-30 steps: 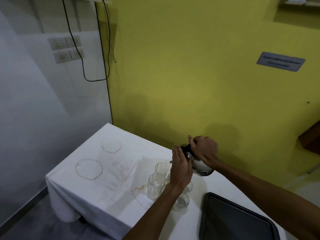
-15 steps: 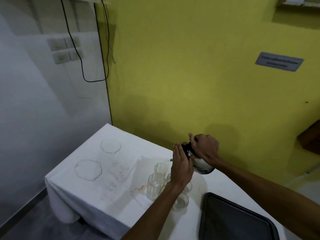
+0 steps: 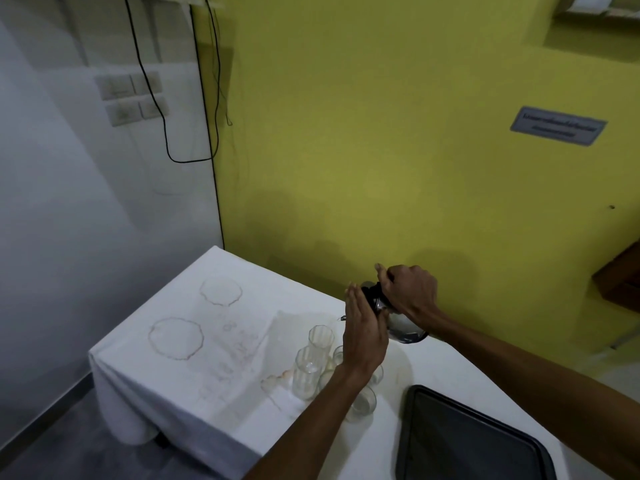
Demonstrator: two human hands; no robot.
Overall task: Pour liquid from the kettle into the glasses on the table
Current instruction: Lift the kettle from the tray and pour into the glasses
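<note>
A shiny metal kettle (image 3: 405,329) with a dark top hangs tilted to the left above a group of several clear glasses. My right hand (image 3: 410,289) grips its handle from above. My left hand (image 3: 363,332) is held flat, fingers together, against the kettle's near side, in front of its spout. Two tall glasses (image 3: 320,339) (image 3: 306,372) stand at the left of the group, and a short glass (image 3: 362,405) sits nearest me. My left forearm hides part of the other glasses. I cannot see any liquid stream.
The table wears a white cloth (image 3: 180,386) with brown ring stains at its left. A black tray (image 3: 460,441) lies at the lower right. A yellow wall stands close behind the table, with a black cable hanging at the corner.
Both hands and the kettle have risen slightly and the kettle tilts a bit more toward the glasses. The glasses have not moved.
</note>
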